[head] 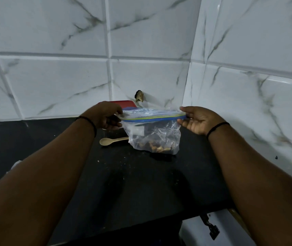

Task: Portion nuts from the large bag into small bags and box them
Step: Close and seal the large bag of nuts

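A clear zip bag [156,137] with nuts [156,146] at its bottom stands on the black counter [123,183]. Its blue and green zip strip [152,118] runs level between my hands. My left hand [108,116] pinches the strip's left end. At the right end, my right hand [197,119] holds the strip between thumb and fingers. A wooden spoon [113,140] lies on the counter just left of the bag. Behind the bag a red-lidded box [123,103] shows partly, with something blue in front of it.
White marble-look tiled walls [61,82] close the counter at the back and on the right. A hole in the tile [139,96] sits above the box. The counter's front edge drops off near a white cabinet with a black latch [210,226].
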